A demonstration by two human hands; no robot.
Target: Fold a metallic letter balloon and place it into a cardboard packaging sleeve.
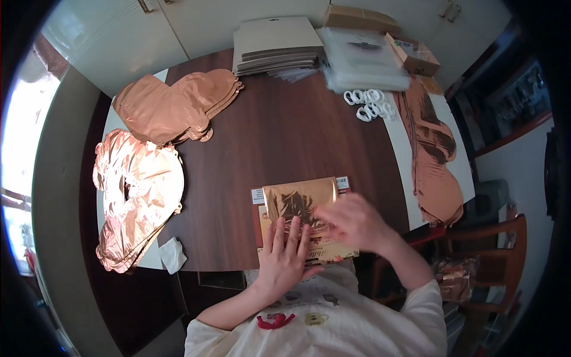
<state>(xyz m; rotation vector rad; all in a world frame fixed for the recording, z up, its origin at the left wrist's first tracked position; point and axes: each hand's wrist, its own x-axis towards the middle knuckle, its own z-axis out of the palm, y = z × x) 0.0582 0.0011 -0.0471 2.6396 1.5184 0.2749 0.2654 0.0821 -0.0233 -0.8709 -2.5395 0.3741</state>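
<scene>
A folded rose-gold foil balloon (pixel 300 193) lies on a printed card (pixel 333 254) at the table's near edge. My left hand (pixel 284 253) rests flat on the lower left part of the foil, its fingers stretched out and spread. Over the right side of the foil is my right hand (pixel 355 221), smeared by motion, its fingertips near the foil's surface. Whether those fingers pinch anything does not show. Part of the card is hidden under the foil and my hands.
Flat foil balloons (pixel 172 104) are stacked at the far left, with a shiny pile (pixel 140 190) nearer. At the back stand a card stack (pixel 276 38), clear plastic bags (pixel 363 59) and white rings (pixel 366 104). More foil balloons (pixel 434 166) lie right; a chair (pixel 514 250) stands beyond.
</scene>
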